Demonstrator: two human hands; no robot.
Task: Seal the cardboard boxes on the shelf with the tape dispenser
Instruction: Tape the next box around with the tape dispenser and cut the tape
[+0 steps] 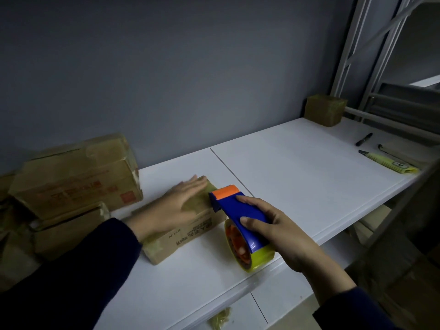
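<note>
Your left hand (170, 208) lies flat on the box (190, 231) mid-shelf (297, 167); your right hand (278, 231) grips the dispenser (238, 210) at its far edge (keep pressing, pull straight, then tear).

We see our left grip (171, 206) lying flat, fingers straight, on a small cardboard box (190, 234) on the white shelf (297, 167). Our right grip (281, 234) curls round the blue tape dispenser (238, 208), whose orange head sits at the box's right end. Larger taped boxes (76, 177) are stacked at the left against the wall. A cube box (325, 110), a black marker (363, 139) and a yellow knife (388, 161) lie far right.
</note>
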